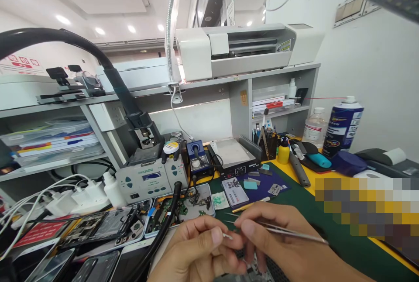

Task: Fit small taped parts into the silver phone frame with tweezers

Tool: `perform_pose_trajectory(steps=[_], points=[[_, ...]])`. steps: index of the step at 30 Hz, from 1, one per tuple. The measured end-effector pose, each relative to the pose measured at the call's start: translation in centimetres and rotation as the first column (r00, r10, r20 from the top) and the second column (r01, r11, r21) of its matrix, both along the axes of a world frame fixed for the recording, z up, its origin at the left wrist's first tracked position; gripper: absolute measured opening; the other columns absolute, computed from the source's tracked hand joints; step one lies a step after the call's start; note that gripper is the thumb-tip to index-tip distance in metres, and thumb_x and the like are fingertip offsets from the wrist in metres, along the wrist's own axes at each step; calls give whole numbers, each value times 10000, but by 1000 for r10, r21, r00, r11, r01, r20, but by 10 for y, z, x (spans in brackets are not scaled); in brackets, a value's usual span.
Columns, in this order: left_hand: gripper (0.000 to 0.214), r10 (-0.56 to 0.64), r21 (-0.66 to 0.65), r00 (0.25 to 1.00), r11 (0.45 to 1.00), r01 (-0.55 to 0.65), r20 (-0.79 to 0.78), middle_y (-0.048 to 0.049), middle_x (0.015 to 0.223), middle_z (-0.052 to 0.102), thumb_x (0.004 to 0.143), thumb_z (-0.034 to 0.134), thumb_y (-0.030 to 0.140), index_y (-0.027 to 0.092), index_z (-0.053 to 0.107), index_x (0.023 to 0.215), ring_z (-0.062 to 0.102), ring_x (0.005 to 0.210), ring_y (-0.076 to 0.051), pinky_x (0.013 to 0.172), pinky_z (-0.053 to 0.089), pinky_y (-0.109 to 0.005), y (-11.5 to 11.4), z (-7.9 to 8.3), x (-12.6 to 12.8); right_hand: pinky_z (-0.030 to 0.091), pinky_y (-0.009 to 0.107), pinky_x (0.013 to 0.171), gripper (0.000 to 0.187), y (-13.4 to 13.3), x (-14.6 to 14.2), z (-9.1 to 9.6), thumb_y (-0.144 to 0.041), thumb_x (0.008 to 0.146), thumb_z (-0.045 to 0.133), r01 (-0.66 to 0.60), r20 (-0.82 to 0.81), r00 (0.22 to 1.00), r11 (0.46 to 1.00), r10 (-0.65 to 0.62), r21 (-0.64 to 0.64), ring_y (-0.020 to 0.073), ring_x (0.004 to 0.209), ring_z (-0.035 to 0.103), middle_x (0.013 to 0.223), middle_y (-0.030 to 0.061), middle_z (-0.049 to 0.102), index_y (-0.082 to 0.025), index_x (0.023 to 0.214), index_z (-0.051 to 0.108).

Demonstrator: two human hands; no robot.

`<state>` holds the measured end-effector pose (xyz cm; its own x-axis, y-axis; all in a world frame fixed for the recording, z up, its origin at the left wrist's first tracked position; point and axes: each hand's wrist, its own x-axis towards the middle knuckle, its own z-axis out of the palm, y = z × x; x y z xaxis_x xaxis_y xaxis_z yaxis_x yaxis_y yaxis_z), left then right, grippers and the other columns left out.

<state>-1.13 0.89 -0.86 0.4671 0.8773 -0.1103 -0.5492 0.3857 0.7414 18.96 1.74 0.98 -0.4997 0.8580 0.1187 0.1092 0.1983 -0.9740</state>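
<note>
My left hand (193, 245) is closed in a pinch, with a tiny whitish piece (227, 236) between thumb and fingertip. Its kind is too small to make out. Close beside it, my right hand (278, 238) is wrapped round metal tweezers (304, 233). Their tips point left and sit slightly apart, just above the fingers of my left hand, with nothing visible between them. Under both hands lies a grey metallic part (258, 271), mostly hidden by the fingers. A green mat (294, 199) covers the bench here.
Left stand a hot-air station (153, 180), a tray of circuit boards (209, 194) and several phones (101, 269); a black hose (172, 205) crosses near my left hand. Ahead are a boxed item (235, 192) and a heating plate (233, 153). A spray can (342, 127) stands right.
</note>
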Motion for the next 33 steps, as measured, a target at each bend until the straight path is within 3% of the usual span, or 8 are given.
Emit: perform_pose_trajectory(steps=[8, 17, 22, 28, 33], points=[[132, -37, 58, 999, 998, 38, -4, -130, 843, 782, 797, 755, 210, 78, 763, 795, 714, 648, -186, 753, 566, -389, 0, -7, 2, 499, 169, 621, 243, -2, -6, 8, -340, 946, 563, -40, -14, 999, 999, 40, -15, 111, 676, 644, 740, -7, 693, -192, 784, 668], [130, -56, 20, 998, 998, 56, -10, -150, 857, 781, 827, 731, 211, 83, 737, 805, 699, 636, -174, 758, 565, -422, -2, -4, 2, 479, 170, 569, 156, -3, -7, -1, -278, 858, 655, 26, -55, 998, 998, -29, -62, 104, 600, 617, 636, -36, 644, -198, 725, 669], [154, -60, 34, 998, 998, 61, -7, -148, 877, 781, 840, 712, 236, 86, 735, 814, 705, 636, -183, 761, 560, -439, -1, -5, 2, 450, 176, 534, 236, -1, -6, -3, -344, 890, 605, 98, 32, 995, 995, -98, 19, 100, 572, 561, 633, -31, 613, -194, 714, 655], [162, 0, 48, 997, 999, 3, -78, -121, 859, 778, 776, 768, 263, 105, 745, 800, 699, 601, -184, 725, 554, -417, -1, -4, 4, 445, 194, 539, 264, 2, -4, -14, -393, 916, 573, 128, 74, 988, 985, -137, 116, 114, 590, 552, 669, -15, 636, -196, 769, 669], [195, 164, 107, 961, 984, -143, -221, -71, 763, 770, 681, 853, 290, 144, 758, 768, 681, 548, -162, 655, 556, -353, -4, -4, 9, 457, 210, 567, 268, 3, -5, -14, -395, 933, 548, 149, 74, 984, 974, -163, 172, 128, 617, 578, 689, -11, 645, -208, 793, 679]])
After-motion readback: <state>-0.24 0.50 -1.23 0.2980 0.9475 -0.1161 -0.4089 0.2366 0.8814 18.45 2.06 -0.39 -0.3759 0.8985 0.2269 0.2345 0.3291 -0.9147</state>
